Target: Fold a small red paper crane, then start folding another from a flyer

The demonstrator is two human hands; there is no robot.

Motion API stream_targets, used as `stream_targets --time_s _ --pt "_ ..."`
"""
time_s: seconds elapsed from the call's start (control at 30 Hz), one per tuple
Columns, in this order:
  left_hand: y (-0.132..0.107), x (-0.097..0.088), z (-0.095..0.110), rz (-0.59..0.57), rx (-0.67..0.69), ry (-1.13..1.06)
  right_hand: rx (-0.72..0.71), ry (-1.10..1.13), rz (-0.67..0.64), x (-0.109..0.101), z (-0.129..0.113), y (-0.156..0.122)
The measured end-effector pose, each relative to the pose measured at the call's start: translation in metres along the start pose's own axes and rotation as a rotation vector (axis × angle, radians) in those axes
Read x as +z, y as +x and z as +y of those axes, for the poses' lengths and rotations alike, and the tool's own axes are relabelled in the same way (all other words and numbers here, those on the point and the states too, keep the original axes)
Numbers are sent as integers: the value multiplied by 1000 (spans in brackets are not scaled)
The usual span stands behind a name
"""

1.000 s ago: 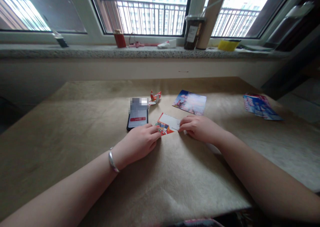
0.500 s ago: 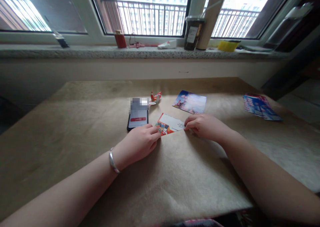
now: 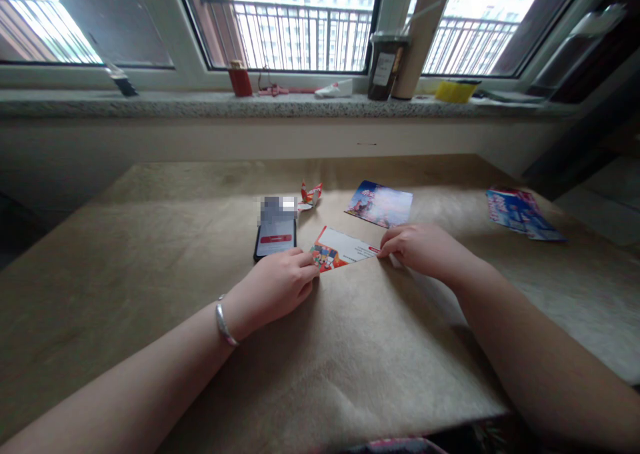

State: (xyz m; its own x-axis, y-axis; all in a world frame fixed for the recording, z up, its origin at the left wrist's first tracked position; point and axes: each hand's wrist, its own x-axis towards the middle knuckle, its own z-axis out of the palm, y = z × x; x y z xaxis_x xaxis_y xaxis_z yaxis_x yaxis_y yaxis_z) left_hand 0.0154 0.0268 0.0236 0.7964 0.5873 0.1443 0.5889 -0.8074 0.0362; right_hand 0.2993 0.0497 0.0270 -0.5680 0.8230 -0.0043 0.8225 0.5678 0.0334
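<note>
A folded card (image 3: 343, 248), white with a red and coloured picture, lies on the brown paper-covered table (image 3: 150, 254). My left hand (image 3: 274, 287), with a silver bracelet on the wrist, has its fingers curled and pressed on the card's left end. My right hand (image 3: 425, 249) presses with closed fingertips on the card's right end, along its fold. A phone (image 3: 275, 234) with a lit screen lies just left of the card, close to my left hand.
A small folded paper piece (image 3: 310, 195) and a picture card (image 3: 381, 204) lie behind the hands. More printed sheets (image 3: 520, 213) lie at the table's right edge. The windowsill (image 3: 200, 104) holds a red container (image 3: 240, 79), a dark jar (image 3: 384, 67) and a yellow object (image 3: 456, 90).
My right hand has slid to the right along the card's fold, so more of the card now shows. My left hand has stayed on the left end.
</note>
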Motion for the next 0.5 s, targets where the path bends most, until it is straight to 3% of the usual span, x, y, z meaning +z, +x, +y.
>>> stream_targets --time_s 0.5 --pt "-1 1 1 -7 1 6 20 2 10 -5 6 -3"
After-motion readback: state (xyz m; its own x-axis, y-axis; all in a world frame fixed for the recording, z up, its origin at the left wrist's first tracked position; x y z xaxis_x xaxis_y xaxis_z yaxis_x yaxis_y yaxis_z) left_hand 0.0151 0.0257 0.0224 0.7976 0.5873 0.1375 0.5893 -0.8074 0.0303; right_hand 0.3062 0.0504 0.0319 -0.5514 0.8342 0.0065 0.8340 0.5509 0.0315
